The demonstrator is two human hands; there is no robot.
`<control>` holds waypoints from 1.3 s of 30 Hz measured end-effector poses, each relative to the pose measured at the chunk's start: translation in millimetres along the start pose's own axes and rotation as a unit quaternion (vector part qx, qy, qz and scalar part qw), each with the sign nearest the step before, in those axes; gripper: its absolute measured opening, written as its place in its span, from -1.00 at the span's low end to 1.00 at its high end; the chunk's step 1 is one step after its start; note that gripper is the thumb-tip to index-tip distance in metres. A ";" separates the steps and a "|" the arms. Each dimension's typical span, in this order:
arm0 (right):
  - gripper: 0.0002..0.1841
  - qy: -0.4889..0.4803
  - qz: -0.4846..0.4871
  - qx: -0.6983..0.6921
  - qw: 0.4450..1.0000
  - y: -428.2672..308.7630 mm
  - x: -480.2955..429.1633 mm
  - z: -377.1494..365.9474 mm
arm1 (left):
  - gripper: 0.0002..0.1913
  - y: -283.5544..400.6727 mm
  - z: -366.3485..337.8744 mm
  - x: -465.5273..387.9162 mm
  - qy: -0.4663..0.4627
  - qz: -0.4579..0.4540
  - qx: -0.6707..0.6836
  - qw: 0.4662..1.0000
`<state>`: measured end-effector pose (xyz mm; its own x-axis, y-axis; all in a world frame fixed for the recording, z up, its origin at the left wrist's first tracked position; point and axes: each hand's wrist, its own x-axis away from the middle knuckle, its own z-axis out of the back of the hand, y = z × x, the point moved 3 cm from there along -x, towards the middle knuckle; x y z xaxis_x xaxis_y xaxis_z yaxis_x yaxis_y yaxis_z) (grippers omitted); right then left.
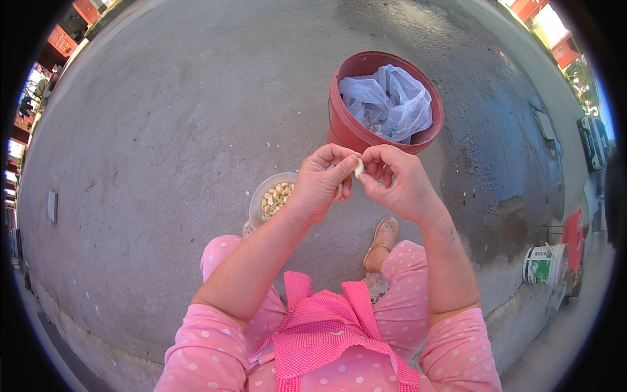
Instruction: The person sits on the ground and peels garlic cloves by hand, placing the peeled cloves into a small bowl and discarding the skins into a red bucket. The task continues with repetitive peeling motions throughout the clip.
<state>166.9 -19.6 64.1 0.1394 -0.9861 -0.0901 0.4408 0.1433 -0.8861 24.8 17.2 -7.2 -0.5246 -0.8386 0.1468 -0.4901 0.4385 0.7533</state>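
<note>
Between my two hands, just below the rim of a red bucket [338, 117], is a pale garlic clove [359, 168]. My left hand [325, 179] pinches it from the left with thumb and fingertips, and something pale shows under its curled fingers, too hidden to name. From the right, my right hand [397, 181] has the clove between thumb and index finger. A crumpled translucent plastic bag [392, 100] lies inside the bucket with small scraps. Beneath my left forearm, partly covered, a round bowl [255, 201] holds many peeled garlic cloves [277, 197].
Small pale bits dot the concrete ground [147, 147]. My right foot wears a tan shoe [384, 232]. A bag with scraps [376, 286] lies by my right leg. A white and green bucket [541, 264] stands at the far right, and a car [592, 142] is beyond.
</note>
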 end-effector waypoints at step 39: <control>-0.87 0.096 0.093 0.055 0.990 -1.7 0.0 6.3 | -0.83 0.4 -2.2 0.3 -0.041 -0.003 0.052 0.998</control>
<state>171.7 -19.3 68.5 0.0596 -0.9383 -0.3407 0.5180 0.3208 -0.7929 26.0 16.4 -5.4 -0.5746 -0.8140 0.0851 -0.5608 0.4672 0.6835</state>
